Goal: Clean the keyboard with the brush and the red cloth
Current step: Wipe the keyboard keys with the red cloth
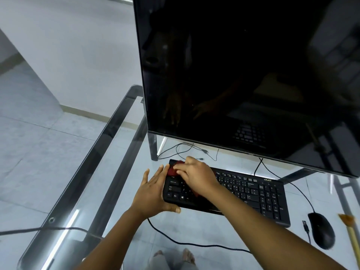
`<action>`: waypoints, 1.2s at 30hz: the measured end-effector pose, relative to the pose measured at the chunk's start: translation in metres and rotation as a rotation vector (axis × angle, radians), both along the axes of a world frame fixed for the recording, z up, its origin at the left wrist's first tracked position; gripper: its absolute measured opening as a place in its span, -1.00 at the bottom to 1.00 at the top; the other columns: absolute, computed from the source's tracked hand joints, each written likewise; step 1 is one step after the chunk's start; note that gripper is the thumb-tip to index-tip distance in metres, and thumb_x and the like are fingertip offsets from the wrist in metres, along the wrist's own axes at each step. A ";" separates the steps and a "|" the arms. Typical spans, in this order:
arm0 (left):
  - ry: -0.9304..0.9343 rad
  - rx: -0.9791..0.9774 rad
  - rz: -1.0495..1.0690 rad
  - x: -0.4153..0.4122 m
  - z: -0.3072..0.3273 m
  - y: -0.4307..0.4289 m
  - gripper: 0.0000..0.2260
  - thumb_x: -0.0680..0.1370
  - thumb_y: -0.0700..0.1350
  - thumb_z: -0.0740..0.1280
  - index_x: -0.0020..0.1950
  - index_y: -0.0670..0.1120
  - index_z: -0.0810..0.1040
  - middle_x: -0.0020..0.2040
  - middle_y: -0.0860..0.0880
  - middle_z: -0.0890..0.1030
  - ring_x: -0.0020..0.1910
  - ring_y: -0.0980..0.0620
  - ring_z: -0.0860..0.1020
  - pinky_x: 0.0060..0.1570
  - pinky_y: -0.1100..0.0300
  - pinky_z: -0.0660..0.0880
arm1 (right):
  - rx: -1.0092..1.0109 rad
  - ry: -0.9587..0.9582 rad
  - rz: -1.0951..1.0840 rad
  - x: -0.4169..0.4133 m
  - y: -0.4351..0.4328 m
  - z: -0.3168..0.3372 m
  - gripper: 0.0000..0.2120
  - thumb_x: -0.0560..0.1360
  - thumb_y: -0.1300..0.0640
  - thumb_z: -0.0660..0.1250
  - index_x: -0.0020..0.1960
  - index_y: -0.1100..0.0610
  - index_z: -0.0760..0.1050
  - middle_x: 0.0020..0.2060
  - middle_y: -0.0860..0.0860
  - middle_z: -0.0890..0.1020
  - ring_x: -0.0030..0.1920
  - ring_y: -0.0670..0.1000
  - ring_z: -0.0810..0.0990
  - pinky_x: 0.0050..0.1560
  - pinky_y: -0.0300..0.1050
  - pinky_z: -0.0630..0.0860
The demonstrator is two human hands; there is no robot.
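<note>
Now right hand (196, 176), red cloth (172, 171) atop keyboard (253, 193).

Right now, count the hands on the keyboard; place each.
2. The left hand presses the keyboard at its left end; the right hand holds the red cloth on its upper-left keys.

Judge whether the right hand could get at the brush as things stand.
Probably yes. The brush lies uncovered at the far right, past the mouse. The right hand holds the red cloth at the keyboard's left end, so it must cross the keyboard first.
</note>
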State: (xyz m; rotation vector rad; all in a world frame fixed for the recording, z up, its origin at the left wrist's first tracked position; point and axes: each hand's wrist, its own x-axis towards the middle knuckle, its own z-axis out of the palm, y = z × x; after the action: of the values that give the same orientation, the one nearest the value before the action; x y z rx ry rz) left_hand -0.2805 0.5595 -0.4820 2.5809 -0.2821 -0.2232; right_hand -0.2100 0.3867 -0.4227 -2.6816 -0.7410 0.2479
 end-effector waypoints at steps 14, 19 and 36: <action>0.004 0.010 0.020 -0.002 -0.001 0.004 0.25 0.13 0.59 0.31 0.57 -0.02 -0.16 0.56 0.04 0.12 0.52 0.21 -0.15 0.46 0.04 -0.38 | 0.009 0.211 0.199 -0.040 0.009 0.003 -0.75 0.58 0.02 0.25 0.23 -0.13 0.54 -0.06 -0.02 0.50 -0.09 -0.01 0.53 -0.09 -0.09 0.50; 0.016 -0.009 0.004 0.004 0.003 -0.005 0.26 0.11 0.59 0.32 0.57 -0.01 -0.14 0.57 0.08 0.10 0.53 0.18 -0.13 0.45 0.03 -0.39 | 0.038 -0.007 -0.309 0.016 -0.015 0.002 -0.75 0.59 0.01 0.22 0.23 -0.07 0.55 0.05 0.02 0.57 0.01 0.06 0.58 0.00 -0.06 0.55; 0.045 -0.008 -0.016 0.000 0.006 0.005 0.26 0.15 0.60 0.28 0.55 0.00 -0.30 0.57 0.07 -0.11 0.51 0.18 -0.27 0.42 0.04 -0.41 | -0.091 0.046 -0.283 0.001 -0.021 -0.006 -0.67 0.59 0.02 0.21 0.35 -0.06 0.42 0.15 0.07 0.55 0.02 0.10 0.60 -0.03 0.03 0.61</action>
State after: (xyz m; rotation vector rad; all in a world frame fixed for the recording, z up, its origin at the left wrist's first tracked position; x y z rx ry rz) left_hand -0.2805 0.5650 -0.4756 2.5629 -0.2872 -0.2855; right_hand -0.2091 0.3657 -0.4283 -2.8130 -0.3364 0.2748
